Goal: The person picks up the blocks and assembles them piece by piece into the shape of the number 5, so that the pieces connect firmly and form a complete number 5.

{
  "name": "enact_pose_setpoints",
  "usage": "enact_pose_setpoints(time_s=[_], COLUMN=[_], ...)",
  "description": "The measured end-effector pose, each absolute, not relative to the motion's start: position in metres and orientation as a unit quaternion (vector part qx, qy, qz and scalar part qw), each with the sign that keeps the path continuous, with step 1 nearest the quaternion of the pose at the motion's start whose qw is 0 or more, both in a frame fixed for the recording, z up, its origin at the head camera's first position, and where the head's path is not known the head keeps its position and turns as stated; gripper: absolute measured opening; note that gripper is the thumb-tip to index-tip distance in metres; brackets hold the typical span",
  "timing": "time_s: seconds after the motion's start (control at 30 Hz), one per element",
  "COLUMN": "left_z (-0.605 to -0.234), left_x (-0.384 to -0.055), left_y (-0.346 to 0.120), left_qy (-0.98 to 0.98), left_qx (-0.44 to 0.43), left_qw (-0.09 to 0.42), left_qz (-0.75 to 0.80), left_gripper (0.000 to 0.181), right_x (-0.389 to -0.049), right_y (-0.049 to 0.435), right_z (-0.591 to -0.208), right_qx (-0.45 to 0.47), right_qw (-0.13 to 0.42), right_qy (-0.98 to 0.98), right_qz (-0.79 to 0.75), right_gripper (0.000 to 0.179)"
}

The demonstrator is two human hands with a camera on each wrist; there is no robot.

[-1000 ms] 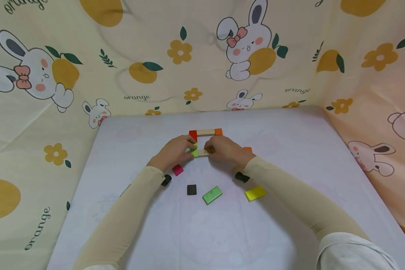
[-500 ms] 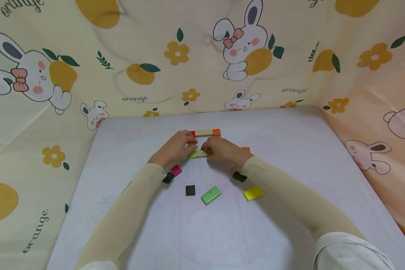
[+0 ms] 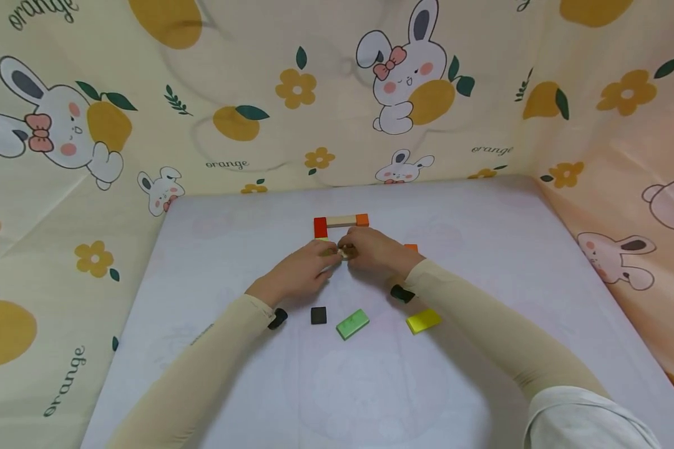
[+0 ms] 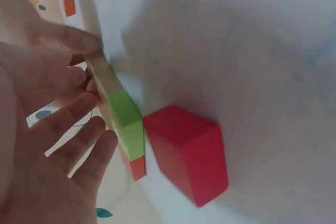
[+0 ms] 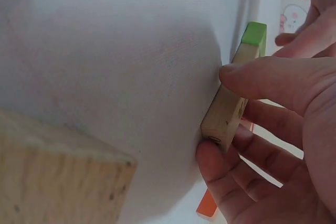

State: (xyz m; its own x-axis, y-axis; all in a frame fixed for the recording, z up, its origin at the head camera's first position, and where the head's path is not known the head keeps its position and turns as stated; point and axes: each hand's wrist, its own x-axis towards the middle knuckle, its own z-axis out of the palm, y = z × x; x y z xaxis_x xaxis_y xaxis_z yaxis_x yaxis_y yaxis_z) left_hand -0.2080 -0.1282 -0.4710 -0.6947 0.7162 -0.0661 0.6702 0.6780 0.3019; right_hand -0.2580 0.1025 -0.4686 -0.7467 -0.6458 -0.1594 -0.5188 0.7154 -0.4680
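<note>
At left, a person's left grip [image 3: 297, 271] reaches over a pale table [image 3: 326, 399], its fingers loosely spread and holding nothing; whether the fingertips touch a block cannot be told. Just beside it, in the left wrist view, sits a crimson block [image 4: 186, 153], on the near side of a lime block [image 4: 127, 113]. A black block [image 3: 318, 315] lies nearer. On the far side, a red block [image 3: 321, 227] meets the lime block, and a pale strip [image 3: 341, 221] runs right from it to an orange block [image 3: 362, 220]. At centre, between the hands, the wood block [image 5: 221, 111] extends right from the lime block, end to end. A green tile [image 3: 352, 324] lies askew on the near side. The right grip [image 3: 379, 252] is closed around the wood block, thumb on one side, fingers opposite and at its right end. A thick wooden block [image 5: 58, 177] shows apart from it in the right wrist view. Farthest right are a second orange block [image 3: 411, 247], partly hidden behind the right hand, and, nearer, a yellow tile [image 3: 424, 321].
</note>
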Motion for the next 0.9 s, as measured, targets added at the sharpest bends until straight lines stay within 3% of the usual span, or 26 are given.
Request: enact_pose_setpoints(time_s=[0.3, 0.63, 0.9], left_z=[-0.475, -0.474, -0.472], left_x=[-0.199, -0.197, -0.198], left_y=[-0.121, -0.114, -0.110], left_qy=[0.922, 0.930, 0.933], left_qx=[0.363, 0.351, 0.339], left_qw=[0.092, 0.096, 0.111], left_qz=[0.099, 0.060, 0.053], left_gripper=[0.064, 0.070, 0.078], right_x=[-0.256, -0.257, -0.266], right_y=[0.102, 0.117, 0.155], right_z=[-0.469, -0.460, -0.433], right_qx=[-0.318, -0.287, -0.273], right_qw=[0.172, 0.186, 0.147], right_qy=[0.910, 0.910, 0.915], right_qz=[-0.201, -0.235, -0.260], right_gripper=[0.041, 0.046, 0.047])
